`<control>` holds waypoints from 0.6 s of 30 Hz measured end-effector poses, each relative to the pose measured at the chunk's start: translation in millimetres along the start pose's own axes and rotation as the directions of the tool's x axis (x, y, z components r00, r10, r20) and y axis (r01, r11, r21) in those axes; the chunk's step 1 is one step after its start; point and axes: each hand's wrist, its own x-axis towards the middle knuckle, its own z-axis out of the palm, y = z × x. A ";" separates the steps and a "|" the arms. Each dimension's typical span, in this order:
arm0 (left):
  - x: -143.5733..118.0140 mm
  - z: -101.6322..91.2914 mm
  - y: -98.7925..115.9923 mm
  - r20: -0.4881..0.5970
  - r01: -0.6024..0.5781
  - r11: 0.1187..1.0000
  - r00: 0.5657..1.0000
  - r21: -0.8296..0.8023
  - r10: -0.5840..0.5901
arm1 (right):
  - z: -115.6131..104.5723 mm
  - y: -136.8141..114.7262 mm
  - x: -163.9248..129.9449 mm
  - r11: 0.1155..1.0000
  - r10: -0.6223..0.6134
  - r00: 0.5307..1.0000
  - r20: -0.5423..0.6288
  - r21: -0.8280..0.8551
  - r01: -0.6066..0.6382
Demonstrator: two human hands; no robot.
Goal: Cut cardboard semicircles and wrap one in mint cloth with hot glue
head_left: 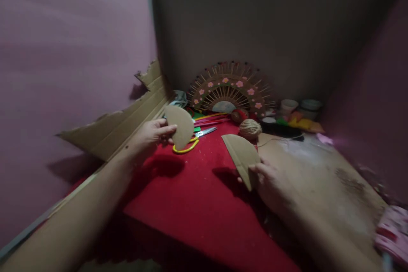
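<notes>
My left hand (159, 131) is closed on a half-round piece of cardboard (181, 125), pinched near its straight side and held above the red cloth (191, 204). A second cardboard half-circle (241, 155) is tilted in my right hand (267, 176), gripped at its lower right edge between thumb and fingers. The two pieces are apart from each other. Just behind the left piece lie yellow-handled scissors (188, 146), partly covered by it. Past the right piece rests a ball of twine (250, 128). Some fingers of each hand are hidden behind the cardboard.
A torn cardboard sheet (127, 121) leans on the left wall. At the back stands a flower-decorated fan (225, 87). Pink sticks (212, 120) lie before it. Cups (289, 105) and coloured scraps (299, 123) sit back right, beyond a brown board (318, 178).
</notes>
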 end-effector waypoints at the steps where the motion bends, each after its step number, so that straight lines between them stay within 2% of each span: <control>1: -11.1 15.6 9.1 0.097 -0.004 0.997 0.995 -0.078 0.011 | 1.4 -0.3 -0.8 1.000 -0.013 1.000 0.021 0.026 0.012; 3: -32.1 49.2 27.7 0.339 0.075 0.939 0.940 -0.336 0.047 | 4.2 -1.2 -2.7 0.998 -0.044 0.996 0.073 0.053 0.040; 4: -40.9 65.3 36.5 0.424 0.118 0.911 0.903 -0.395 0.067 | 5.4 -2.1 -3.4 0.996 -0.069 0.993 0.100 0.061 0.063; 6: -52.6 92.4 51.0 0.517 0.193 0.869 0.852 -0.456 0.083 | 6.8 -4.7 -4.2 0.991 -0.123 0.982 0.147 0.074 0.113; 8: -56.5 110.6 60.4 0.526 0.214 0.854 0.847 -0.473 0.079 | 7.1 -8.2 -4.1 0.985 -0.161 0.972 0.169 0.088 0.148; 10: -55.0 120.5 64.8 0.513 0.187 0.885 0.856 -0.425 0.065 | 6.2 -11.3 -3.2 0.985 -0.154 0.968 0.198 0.107 0.135; 13: -50.6 126.9 64.3 0.491 0.097 0.956 0.870 -0.277 0.054 | 3.4 -11.9 -0.9 0.991 -0.119 0.963 0.241 0.086 0.101; 15: -48.2 127.4 61.7 0.515 0.057 0.980 0.856 -0.189 0.049 | 1.1 -9.4 0.9 0.993 -0.119 0.970 0.211 0.032 0.115; 17: -44.9 123.3 59.9 0.488 -0.110 0.993 0.864 -0.053 0.121 | -0.6 -6.7 2.4 0.991 -0.133 0.977 0.166 -0.004 0.135; 18: -42.3 119.1 59.9 0.435 -0.217 0.976 0.882 0.032 0.182 | -1.2 -5.9 3.0 0.991 -0.130 0.979 0.156 -0.010 0.133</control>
